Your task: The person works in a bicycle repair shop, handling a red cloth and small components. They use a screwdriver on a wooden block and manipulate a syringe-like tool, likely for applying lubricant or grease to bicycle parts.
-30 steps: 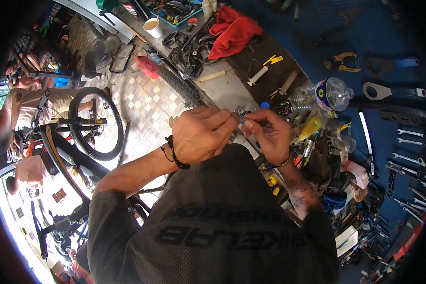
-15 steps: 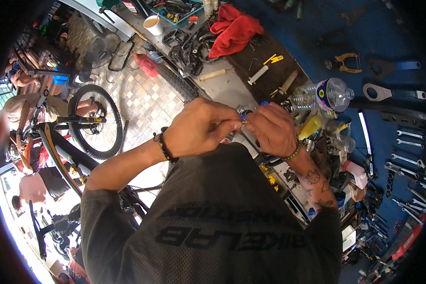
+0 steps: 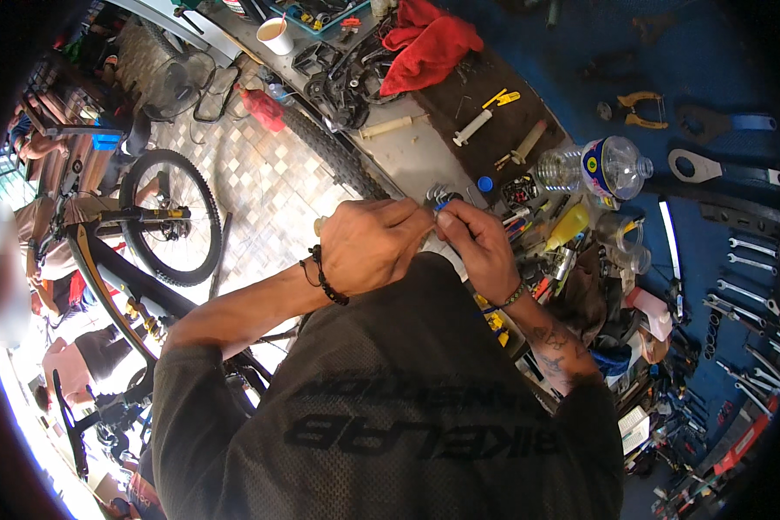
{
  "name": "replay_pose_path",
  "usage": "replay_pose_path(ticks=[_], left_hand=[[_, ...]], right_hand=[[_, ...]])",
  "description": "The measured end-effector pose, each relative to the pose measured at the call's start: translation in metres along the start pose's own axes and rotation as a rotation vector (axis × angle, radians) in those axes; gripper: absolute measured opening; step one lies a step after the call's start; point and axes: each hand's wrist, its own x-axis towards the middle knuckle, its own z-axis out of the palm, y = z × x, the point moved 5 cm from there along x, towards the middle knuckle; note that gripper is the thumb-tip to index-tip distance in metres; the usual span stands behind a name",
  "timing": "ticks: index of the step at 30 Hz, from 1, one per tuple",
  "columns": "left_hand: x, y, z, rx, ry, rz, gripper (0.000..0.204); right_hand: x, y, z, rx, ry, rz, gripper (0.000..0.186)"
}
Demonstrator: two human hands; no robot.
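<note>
Bringing left hand [image 3: 368, 247] and right hand [image 3: 484, 243] together at the fingertips, just ahead of the dark shirt [image 3: 381, 364]. Curling both closed, with thumb and fingers of the right pinching a small piece [image 3: 446, 204] at the meeting point and the left gripping at the same spot. Showing only a speck of blue there. Having a pale round end [image 3: 319, 227] jutting out at the outer edge of the left hand, without being able to tell whether linked to the piece.

Facing the bench [image 3: 407, 158] just ahead of the grip, with a bare grey strip giving some room and an edge slanting off ahead-left along a black tyre [image 3: 325, 152]. Opening leftward past that edge onto tiled floor [image 3: 264, 195]. Crowding close on the right: a blue cap [image 3: 485, 184], a yellow bottle [image 3: 568, 228] and, farther out, a clear bottle [image 3: 611, 169].

Hiding most of the piece behind fingers, and the left thumb and palm under the back of the hand. Losing the tyre's near end behind the left hand, the loose tools partly under the right forearm, and the far left in glare.
</note>
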Motion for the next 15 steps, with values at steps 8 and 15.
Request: replay_pose_path(ticks=[8, 15], left_hand=[[-0.033, -0.069, 0.056, -0.758, -0.191, -0.555, 0.016], [-0.008, -0.156, 0.114, 0.017, -0.102, -0.398, 0.02]], right_hand=[[0.031, 0.026, 0.009, -0.302, -0.087, -0.37, 0.023], [0.137, 0.117, -0.023, -0.586, 0.025, -0.16, 0.019]])
